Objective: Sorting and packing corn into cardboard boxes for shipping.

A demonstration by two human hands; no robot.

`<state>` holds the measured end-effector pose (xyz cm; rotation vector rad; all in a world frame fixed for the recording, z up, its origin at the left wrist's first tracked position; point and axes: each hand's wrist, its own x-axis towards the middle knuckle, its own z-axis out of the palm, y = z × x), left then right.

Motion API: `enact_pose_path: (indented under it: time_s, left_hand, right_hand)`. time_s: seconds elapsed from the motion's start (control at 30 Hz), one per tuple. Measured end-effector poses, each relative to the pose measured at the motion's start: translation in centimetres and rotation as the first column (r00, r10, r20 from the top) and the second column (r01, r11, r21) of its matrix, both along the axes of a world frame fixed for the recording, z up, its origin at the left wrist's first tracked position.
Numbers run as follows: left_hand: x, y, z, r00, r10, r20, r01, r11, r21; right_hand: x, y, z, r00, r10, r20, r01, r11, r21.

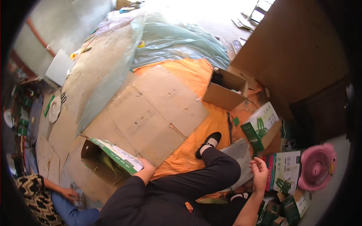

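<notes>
My left hand (147,170) grips the near edge of an open green and white carton (117,154), which lies tilted on the cardboard. Inside it are green and yellowish leafy pieces like corn husk (107,161); the rest of its contents is in shadow. Raised above the right side of my lap, my right hand (259,174) has loosely curled fingers, with nothing visible in them. Nearest to it stands a white, green and pink carton (284,171). A green, husk-like piece (213,200) lies beside my leg.
Flattened cardboard (151,109) covers an orange sheet (188,71). Ahead stand an open brown box (226,94) and a green-white carton (260,126). A pink fan (317,167) and several small green cartons (296,207) are at right. Another person's hand (69,194) is at lower left.
</notes>
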<state>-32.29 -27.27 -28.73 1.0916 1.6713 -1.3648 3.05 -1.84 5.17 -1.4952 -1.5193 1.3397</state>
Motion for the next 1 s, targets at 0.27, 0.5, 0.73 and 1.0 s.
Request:
enact_pose_path:
  time_s: [0.27,0.5,0.73,1.0]
  left_hand:
    - [-0.4,-4.8,0.7,0.996,-0.078,0.052,0.068,0.983,0.172]
    - [-0.3,-13.9,0.9,0.962,-0.2,0.186,0.201,0.979,0.013]
    - [-5.2,-13.4,-2.6,0.725,0.431,0.537,-0.582,0.8,0.143]
    - [-4.0,5.5,1.4,0.433,0.203,0.878,-0.865,0.368,0.341]
  right_hand:
    - [2.4,-0.9,-4.4,0.998,0.028,0.06,-0.027,0.999,-0.02]
    - [4.3,-1.4,-2.9,0.963,0.079,0.257,-0.072,0.997,-0.038]
    - [4.8,-2.0,-4.0,0.979,0.093,0.181,-0.086,0.995,-0.044]
    - [6.2,-2.8,-1.4,0.974,0.068,0.216,-0.103,0.983,0.154]
